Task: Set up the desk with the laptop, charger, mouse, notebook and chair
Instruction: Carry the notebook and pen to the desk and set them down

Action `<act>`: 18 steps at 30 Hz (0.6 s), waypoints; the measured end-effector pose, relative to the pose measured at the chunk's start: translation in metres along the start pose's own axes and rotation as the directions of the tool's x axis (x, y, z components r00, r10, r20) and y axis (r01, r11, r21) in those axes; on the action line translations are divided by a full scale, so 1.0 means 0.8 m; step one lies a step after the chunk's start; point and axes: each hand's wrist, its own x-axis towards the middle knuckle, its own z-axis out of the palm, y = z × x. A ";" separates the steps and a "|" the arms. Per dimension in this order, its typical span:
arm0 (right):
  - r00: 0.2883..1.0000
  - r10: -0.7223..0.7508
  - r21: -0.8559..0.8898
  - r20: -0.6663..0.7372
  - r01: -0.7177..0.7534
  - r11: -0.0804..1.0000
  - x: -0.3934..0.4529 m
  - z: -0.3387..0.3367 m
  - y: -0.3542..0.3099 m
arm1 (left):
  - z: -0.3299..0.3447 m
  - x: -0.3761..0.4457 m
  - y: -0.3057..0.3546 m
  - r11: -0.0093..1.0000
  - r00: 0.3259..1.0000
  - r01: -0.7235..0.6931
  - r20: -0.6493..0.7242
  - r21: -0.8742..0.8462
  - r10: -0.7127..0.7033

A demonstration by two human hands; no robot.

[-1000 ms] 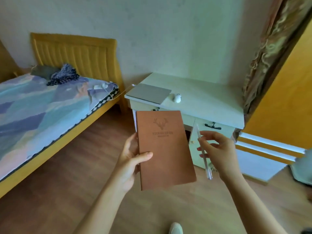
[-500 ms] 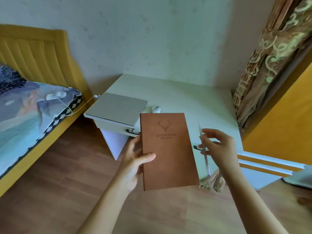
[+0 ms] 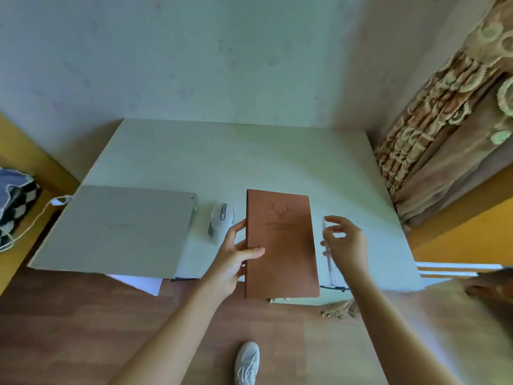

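Note:
My left hand grips the left edge of a brown notebook with a deer head on its cover, held over the front of the white desk. My right hand pinches a clear pen just right of the notebook. A shut grey laptop lies on the desk's left front corner. A white mouse sits between the laptop and the notebook. A white charger cable runs from the laptop's left corner toward the bed.
A bed with a checked mattress edge stands at the left. A patterned curtain hangs right of the desk, beside an orange wardrobe. The wall rises behind the desk. My white shoe stands on the wooden floor.
I have walked up to the desk, so it now fills the view. The notebook and the pen have come over the desk's front edge, both still held.

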 end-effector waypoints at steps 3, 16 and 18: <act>0.997 0.069 -0.056 -0.032 -0.070 0.996 0.045 0.025 0.022 | -0.004 0.060 -0.003 0.998 0.998 0.055 -0.001 0.002 -0.055; 0.972 0.232 -0.231 0.049 -0.214 0.949 0.139 0.084 0.085 | -0.016 0.181 -0.045 0.997 0.970 0.072 -0.231 0.004 -0.069; 0.974 0.224 -0.229 0.036 -0.211 0.950 0.140 0.089 0.091 | -0.017 0.189 -0.047 0.997 0.956 0.041 -0.293 0.071 -0.019</act>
